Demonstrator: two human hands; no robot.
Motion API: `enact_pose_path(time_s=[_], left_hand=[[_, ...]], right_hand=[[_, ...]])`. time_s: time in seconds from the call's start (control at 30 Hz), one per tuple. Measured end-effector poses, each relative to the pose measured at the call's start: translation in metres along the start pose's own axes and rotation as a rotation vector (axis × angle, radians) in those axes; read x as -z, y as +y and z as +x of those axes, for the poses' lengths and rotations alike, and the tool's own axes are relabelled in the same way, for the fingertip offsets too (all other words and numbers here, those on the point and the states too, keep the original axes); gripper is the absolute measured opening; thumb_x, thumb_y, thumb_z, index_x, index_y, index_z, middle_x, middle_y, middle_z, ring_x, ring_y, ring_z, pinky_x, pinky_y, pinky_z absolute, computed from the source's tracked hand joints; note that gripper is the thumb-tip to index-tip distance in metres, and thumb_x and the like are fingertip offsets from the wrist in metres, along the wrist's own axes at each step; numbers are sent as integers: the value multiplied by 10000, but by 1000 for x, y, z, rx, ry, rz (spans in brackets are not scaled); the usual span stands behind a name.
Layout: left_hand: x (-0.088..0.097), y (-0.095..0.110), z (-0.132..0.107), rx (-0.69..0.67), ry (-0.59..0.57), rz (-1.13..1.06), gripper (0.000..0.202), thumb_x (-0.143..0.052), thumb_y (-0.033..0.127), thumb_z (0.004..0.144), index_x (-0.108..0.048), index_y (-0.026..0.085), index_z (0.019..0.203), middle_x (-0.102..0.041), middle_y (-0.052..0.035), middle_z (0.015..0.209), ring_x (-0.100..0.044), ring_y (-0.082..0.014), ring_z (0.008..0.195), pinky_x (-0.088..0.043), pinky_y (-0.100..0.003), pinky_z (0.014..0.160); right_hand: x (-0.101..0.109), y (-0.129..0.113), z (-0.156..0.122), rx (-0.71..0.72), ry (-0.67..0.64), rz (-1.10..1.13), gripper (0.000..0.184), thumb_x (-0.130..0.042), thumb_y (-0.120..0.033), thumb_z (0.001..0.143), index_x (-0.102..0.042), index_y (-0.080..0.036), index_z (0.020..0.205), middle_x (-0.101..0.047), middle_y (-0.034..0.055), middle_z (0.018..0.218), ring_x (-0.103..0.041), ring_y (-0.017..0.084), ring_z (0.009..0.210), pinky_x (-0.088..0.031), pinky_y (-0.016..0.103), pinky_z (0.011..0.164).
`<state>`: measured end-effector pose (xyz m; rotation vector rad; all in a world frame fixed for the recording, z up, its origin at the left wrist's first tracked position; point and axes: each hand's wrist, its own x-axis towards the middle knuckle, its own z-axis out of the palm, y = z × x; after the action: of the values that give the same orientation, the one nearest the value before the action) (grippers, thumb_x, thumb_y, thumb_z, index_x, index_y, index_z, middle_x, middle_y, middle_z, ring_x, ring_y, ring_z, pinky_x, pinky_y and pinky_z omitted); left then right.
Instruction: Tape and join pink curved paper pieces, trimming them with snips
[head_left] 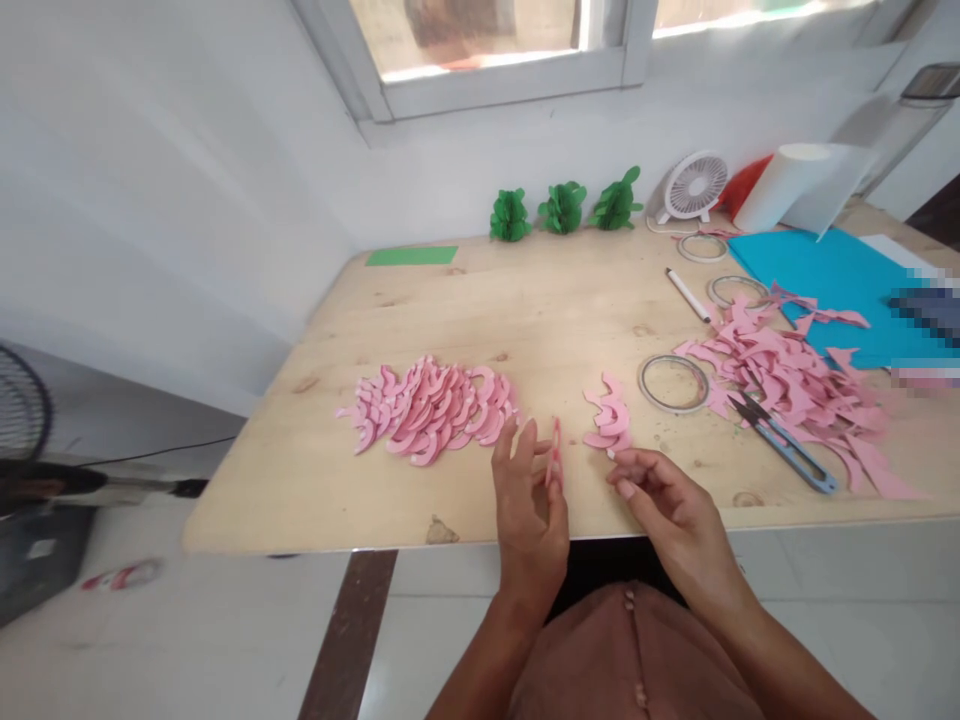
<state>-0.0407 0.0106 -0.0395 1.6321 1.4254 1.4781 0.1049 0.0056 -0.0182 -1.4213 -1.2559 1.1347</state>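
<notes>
My left hand point(529, 495) pinches a curved pink paper piece point(555, 455) between thumb and fingers, held edge-on above the table's front edge. Close by, my right hand point(667, 495) has its thumb and forefinger pressed together on a small white scrap point(611, 455), too small to name surely. Just beyond it lies a small group of pink paper crescents point(613, 415). To the left of my hands spreads a larger heap of overlapping pink crescents point(435, 410), some with whitish spots on them.
On the right lie a tape roll point(675, 384), blue-handled thread snips point(787, 445), pink offcuts point(795, 365), a white pen point(688, 295) and blue sheets point(832, 280). Green paper shapes point(562, 207), a green strip point(412, 256) and a small white fan point(694, 187) stand or lie along the back.
</notes>
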Motion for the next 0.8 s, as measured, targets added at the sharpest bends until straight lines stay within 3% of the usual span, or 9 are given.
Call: enact_pose_path(time_s=[0.17,0.33,0.53,0.7,0.8], left_hand=[[1,10,-1,44,87,-62,604,-502,128,893,-314,359,1418,-259,-105,1496,-557,-192,1092,-558,-313,789],[-2,17,-6,-74,113,-48,626,-498,82,886,-313,362,1414,-238,-108,1499,-564,-200,1104,-574,-309,759],[-6,19,-16,-220,76,-4,699,-478,3,852,-295,355,1427,-266,-103,1498,-548,-230,1144,-595,-315,733],[-6,23,-20,-179,67,-49,684,-466,4,857,-308,360,1419,-270,-92,1492,-548,-221,1145,-599,-313,740],[-5,29,-19,-45,77,-174,648,-473,40,868,-315,353,1413,-290,-102,1477,-540,-214,1149,-589,-312,767]], right_hand=[[-7,-1,3,57,14,56,271,-564,-333,861,-551,-231,1112,-656,60,942,-622,198,928,-508,361,838],[-22,-8,12,60,50,171,434,-586,-313,837,-454,-263,1247,-606,74,1077,-601,194,1000,-491,389,903],[-29,-21,25,-56,39,329,626,-650,-306,745,-376,-286,1308,-542,80,1195,-606,158,899,-511,377,870],[-30,-24,28,-111,52,365,636,-655,-284,717,-401,-263,1299,-577,69,1132,-595,122,782,-523,300,758],[-30,-21,27,-103,66,378,621,-648,-259,722,-412,-260,1296,-597,53,1079,-571,92,680,-515,264,687]])
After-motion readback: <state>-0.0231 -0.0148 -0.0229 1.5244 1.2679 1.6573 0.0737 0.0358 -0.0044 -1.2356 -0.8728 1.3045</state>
